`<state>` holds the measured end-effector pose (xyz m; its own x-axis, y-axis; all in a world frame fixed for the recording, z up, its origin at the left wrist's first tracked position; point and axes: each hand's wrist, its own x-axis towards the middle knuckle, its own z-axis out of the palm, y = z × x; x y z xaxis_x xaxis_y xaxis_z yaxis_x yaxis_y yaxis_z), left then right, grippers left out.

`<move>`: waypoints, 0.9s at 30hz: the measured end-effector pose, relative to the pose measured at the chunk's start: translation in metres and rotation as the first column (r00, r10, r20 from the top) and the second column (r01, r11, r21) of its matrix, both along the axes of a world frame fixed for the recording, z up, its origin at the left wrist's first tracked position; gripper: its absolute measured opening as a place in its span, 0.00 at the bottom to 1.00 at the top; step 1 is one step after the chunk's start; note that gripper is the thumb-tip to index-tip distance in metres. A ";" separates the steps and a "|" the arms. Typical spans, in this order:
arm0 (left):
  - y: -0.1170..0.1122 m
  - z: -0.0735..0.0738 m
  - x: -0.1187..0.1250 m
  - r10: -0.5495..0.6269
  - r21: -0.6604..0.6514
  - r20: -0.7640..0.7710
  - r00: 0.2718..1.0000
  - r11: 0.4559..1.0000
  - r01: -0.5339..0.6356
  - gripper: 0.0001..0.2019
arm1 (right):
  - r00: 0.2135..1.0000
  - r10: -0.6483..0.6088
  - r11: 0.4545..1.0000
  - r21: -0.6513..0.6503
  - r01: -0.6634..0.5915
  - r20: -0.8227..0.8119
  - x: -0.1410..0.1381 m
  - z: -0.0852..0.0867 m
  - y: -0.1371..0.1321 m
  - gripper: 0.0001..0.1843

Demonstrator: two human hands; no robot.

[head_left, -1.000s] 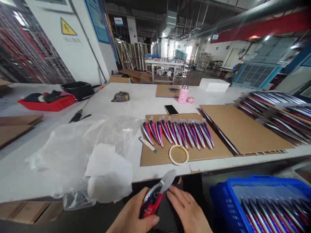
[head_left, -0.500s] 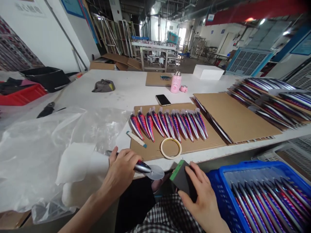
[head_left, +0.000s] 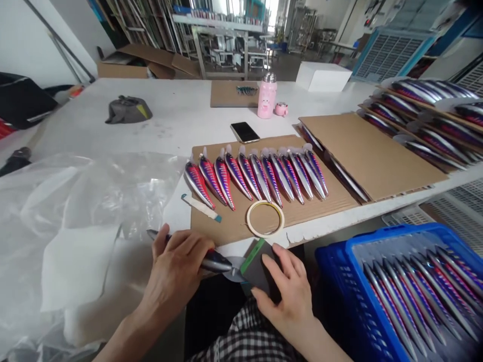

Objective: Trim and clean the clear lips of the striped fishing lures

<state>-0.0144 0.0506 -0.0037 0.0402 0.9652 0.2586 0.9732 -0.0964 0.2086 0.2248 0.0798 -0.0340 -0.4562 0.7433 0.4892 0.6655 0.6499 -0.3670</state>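
Note:
My left hand (head_left: 175, 269) is closed around a dark fishing lure (head_left: 217, 262), its clear rounded lip pointing right. Against or just over that lip is a grey sanding block (head_left: 260, 266) with a green edge, gripped by my right hand (head_left: 290, 286). Whether block and lip touch, I cannot tell. Beyond my hands, a row of red and purple striped lures (head_left: 238, 173) lies on a cardboard sheet (head_left: 234, 227). A roll of masking tape (head_left: 265, 234) rests flat at the sheet's near edge, and a pale strip with teal ends (head_left: 199, 206) lies left of it.
At lower right stands a blue basket (head_left: 339, 274) holding several lures. Layers of cardboard and lures (head_left: 433, 141) are stacked at the right. Clear plastic bags (head_left: 30, 211) cover the left side. Farther back are a phone (head_left: 245, 132) and a pink bottle (head_left: 266, 100).
My right hand has brought the sanding block left, up to the lure's lip. The lure has shifted slightly left in my left hand. The view has tilted downward.

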 end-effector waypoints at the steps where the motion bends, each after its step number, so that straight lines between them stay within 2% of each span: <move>1: 0.000 0.000 0.000 0.002 -0.001 0.007 1.000 1.000 -0.002 0.11 | 1.000 -0.002 1.000 -0.005 0.002 -0.003 -0.001 0.000 0.000 0.21; 9: 0.001 0.002 0.012 0.065 0.064 0.012 0.998 0.996 -0.066 0.13 | 0.999 0.009 1.000 -0.019 -0.008 0.046 -0.007 -0.004 0.005 0.21; 16: 0.000 0.002 0.011 0.051 0.082 0.029 0.998 0.995 -0.054 0.15 | 0.997 -0.005 1.000 0.016 0.004 0.075 -0.012 -0.003 0.002 0.20; 23: 0.000 0.001 0.010 0.051 0.082 0.024 0.998 0.995 -0.053 0.15 | 0.996 -0.049 0.999 -0.013 0.051 0.079 -0.023 0.001 0.000 0.21; 27: 0.000 0.000 0.011 0.053 0.063 0.029 0.998 0.996 -0.055 0.15 | 0.993 -0.033 0.999 -0.027 0.036 0.110 -0.023 0.002 0.000 0.22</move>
